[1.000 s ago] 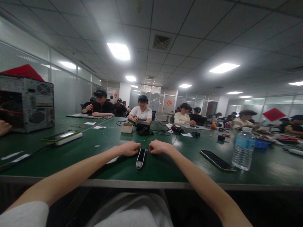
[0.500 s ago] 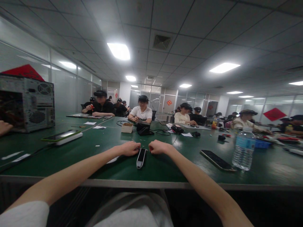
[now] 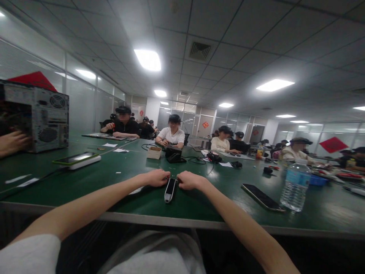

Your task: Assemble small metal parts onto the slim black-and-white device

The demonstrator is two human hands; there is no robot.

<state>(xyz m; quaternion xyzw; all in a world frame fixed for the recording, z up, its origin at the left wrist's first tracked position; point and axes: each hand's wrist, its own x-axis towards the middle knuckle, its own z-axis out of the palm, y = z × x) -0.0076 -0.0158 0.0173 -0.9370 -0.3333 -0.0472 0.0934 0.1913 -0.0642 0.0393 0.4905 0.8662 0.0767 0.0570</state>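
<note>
A slim black and white handheld device (image 3: 170, 189) lies on the green table (image 3: 85, 182) in front of me, its long axis pointing away from me. My left hand (image 3: 156, 177) rests closed at the device's far left end. My right hand (image 3: 187, 180) is closed at its far right end. Both sets of fingers curl in toward the device's tip, and what they pinch is too small to make out. Both forearms stretch out over the table's near edge.
A black phone (image 3: 261, 197) and a water bottle (image 3: 295, 185) sit to the right. A phone on a white power bank (image 3: 76, 160) and an open computer case (image 3: 35, 116) stand left, with another person's hand (image 3: 11, 142) beside it. Several seated people work across the table.
My hands stay at the device's far end. The view has tilted slightly, and the other person's hand at the left has moved closer to the computer case.
</note>
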